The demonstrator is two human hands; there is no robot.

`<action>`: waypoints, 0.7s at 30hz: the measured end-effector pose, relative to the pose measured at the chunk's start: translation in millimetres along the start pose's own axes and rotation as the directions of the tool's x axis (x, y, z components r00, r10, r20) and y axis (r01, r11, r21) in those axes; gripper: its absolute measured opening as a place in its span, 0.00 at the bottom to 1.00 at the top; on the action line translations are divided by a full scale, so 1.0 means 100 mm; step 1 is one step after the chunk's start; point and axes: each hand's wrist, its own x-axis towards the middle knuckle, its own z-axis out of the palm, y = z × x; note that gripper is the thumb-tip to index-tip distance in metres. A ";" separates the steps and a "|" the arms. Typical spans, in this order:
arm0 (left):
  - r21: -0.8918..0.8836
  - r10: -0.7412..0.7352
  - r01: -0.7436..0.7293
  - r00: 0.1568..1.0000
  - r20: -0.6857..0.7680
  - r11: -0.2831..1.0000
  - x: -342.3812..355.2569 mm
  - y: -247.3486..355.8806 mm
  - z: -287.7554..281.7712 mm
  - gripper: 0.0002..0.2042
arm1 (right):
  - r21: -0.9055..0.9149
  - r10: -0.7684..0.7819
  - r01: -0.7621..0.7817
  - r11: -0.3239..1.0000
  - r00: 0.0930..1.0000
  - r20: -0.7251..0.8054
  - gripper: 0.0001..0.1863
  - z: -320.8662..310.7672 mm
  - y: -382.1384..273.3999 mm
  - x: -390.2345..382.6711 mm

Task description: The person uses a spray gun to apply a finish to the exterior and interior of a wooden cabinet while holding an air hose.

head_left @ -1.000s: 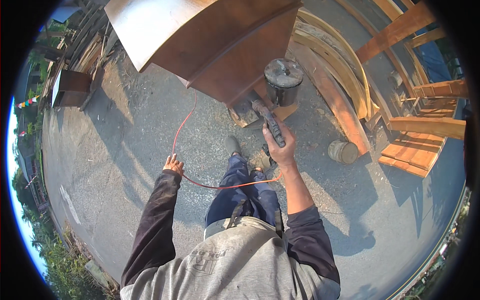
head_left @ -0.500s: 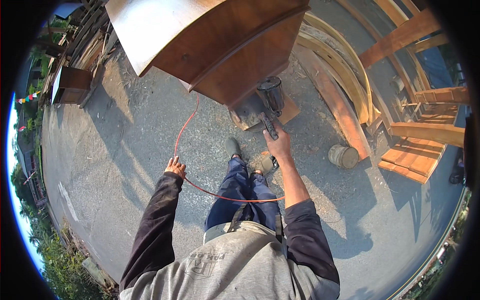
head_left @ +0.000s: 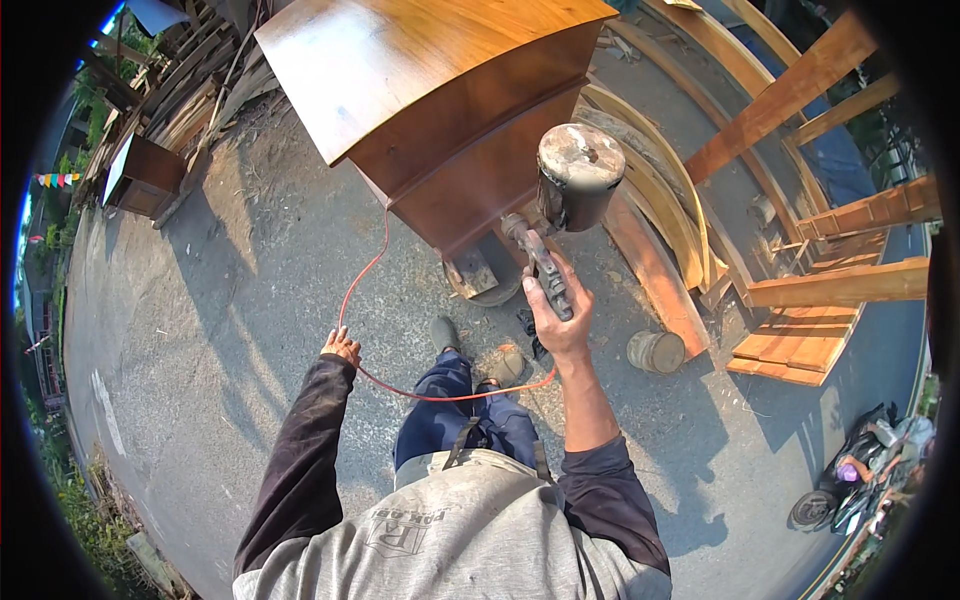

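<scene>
My right hand [head_left: 562, 320] is wrapped round the handle of a spray gun [head_left: 546, 268], with a paint-stained round cup [head_left: 582, 178] attached. The gun points away from me, toward the lower part of a varnished brown wooden cabinet [head_left: 450, 130]. Between the fingers of my left hand [head_left: 342, 347] runs a thin red hose [head_left: 366, 272]. One end of it loops across in front of my legs to my right forearm; the other passes toward the cabinet's near corner. The gun and cup hide part of the cabinet's base.
A stained bucket [head_left: 656, 352] stands right of my feet. Curved wooden pieces [head_left: 680, 195] and a long plank [head_left: 655, 275] lie beyond it, beside a wooden frame [head_left: 840, 285]. A small cabinet [head_left: 145, 178] and stacked lumber [head_left: 195, 95] are far left. A motorcycle [head_left: 850, 480] with a person is far right.
My right hand has lifted the spray gun, and its cup now appears larger and nearer. The left hand stays on the hose. The motorcycle has come further into view at right.
</scene>
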 end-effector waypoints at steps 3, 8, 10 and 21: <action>-0.007 -0.032 0.032 0.999 -0.008 0.999 -0.02 0.05 0.01 0.18 | 0.046 -0.192 0.193 0.980 0.981 -0.022 0.20 -0.01 -0.21 0.03; -0.035 -0.024 0.023 1.000 -0.017 0.999 -0.04 0.17 0.05 0.18 | 0.138 -0.148 0.151 0.979 0.989 -0.027 0.21 -0.12 -0.35 0.03; -0.040 -0.021 0.022 1.000 0.009 0.999 -0.03 0.21 0.09 0.18 | 0.148 -0.134 0.143 0.979 0.989 -0.070 0.20 -0.10 -0.30 0.07; -0.065 -0.011 0.009 1.000 -0.021 0.998 0.04 0.06 0.29 0.17 | -0.067 0.072 -0.075 0.995 0.996 -0.044 0.14 0.08 1.09 -0.04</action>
